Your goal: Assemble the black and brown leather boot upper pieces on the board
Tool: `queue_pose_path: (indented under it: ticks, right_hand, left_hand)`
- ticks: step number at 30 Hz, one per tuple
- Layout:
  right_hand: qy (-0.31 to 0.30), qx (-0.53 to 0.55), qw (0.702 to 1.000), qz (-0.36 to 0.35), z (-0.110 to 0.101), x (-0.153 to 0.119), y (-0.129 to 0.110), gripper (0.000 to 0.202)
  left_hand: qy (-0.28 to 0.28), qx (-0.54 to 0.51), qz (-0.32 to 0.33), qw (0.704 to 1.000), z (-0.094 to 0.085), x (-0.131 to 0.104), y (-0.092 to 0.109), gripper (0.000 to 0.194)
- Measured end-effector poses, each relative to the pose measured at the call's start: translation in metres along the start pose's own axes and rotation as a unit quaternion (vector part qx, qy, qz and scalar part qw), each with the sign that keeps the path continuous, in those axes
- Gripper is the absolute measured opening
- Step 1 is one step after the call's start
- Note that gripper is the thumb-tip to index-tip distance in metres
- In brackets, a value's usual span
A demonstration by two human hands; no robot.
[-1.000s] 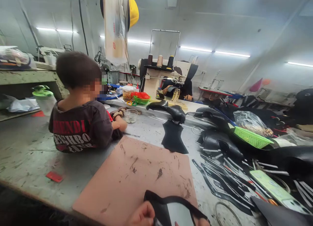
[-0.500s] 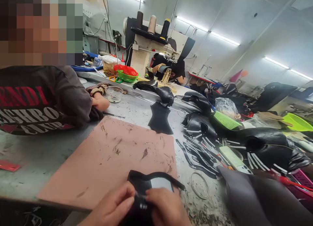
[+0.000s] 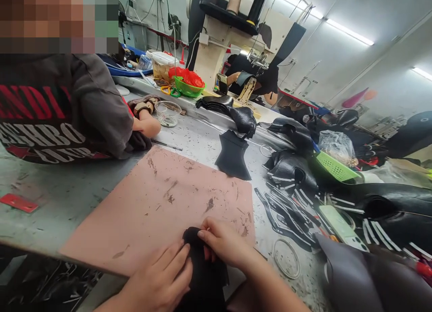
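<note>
Low in the head view, a black leather-like piece [image 3: 206, 276] lies between my hands at the near edge of a pink cutting board [image 3: 145, 213]. My left hand [image 3: 162, 273] is closed along the piece's left side, its fingers bent over the edge and the thumb hidden. With thumb and forefinger, my right hand [image 3: 219, 242] pinches the upper right edge. The piece's lower end runs out of the picture. Beyond the board's far right corner rests a dark shaped panel [image 3: 233, 155].
Black strips [image 3: 286, 217], a tape ring [image 3: 286, 259], a pale green phone [image 3: 342, 226] and dark leather sheets [image 3: 367, 271] lie to the right. Stacked black pieces [image 3: 243, 118] stand further back. At left a co-worker's sleeve [image 3: 101, 105] rests by the board, near a red object [image 3: 19, 202].
My right hand has shifted to the upper edge of the black piece, and my left hand has turned back-up along its side. The pale patch on the piece is out of sight. The view has tilted down.
</note>
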State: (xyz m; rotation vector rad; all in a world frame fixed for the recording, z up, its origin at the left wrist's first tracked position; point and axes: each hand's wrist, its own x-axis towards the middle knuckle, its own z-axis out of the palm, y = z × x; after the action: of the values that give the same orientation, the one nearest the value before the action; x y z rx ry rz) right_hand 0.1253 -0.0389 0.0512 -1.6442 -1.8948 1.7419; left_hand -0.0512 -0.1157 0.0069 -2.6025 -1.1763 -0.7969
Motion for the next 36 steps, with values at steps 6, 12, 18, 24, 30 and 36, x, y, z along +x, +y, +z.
queue_pose_path:
  ticks: [6, 12, 18, 24, 30, 36]
  right_hand:
    - [0.032, -0.095, 0.995, -0.002, 0.002, 0.002, -0.007, 0.014]
    - [0.022, -0.061, 0.998, 0.008, -0.006, -0.004, -0.004, 0.008]
    - [0.057, 0.038, 0.996, 0.062, -0.028, -0.023, 0.024, 0.017]
    - [0.137, 0.011, 0.990, 0.044, -0.036, -0.027, 0.044, 0.018]
    - [0.180, -0.027, 0.982, 0.040, -0.042, -0.023, 0.048, 0.018]
    - [0.189, -0.013, 0.981, 0.051, -0.049, -0.028, 0.053, 0.016]
  left_hand:
    - [-0.026, 0.005, 0.022, 0.999, 0.004, -0.002, -0.003, 0.031]
    - [-0.024, -0.032, 0.020, 0.999, 0.002, 0.008, -0.009, 0.030]
    - [-0.026, -0.057, -0.007, 0.998, 0.002, 0.009, -0.009, 0.029]
    - [-0.042, -0.055, -0.015, 0.997, 0.007, 0.009, -0.008, 0.036]
    - [-0.051, -0.015, 0.010, 0.999, 0.007, 0.017, -0.002, 0.058]
    - [-0.120, 0.005, 0.073, 0.990, 0.014, 0.025, -0.004, 0.077]
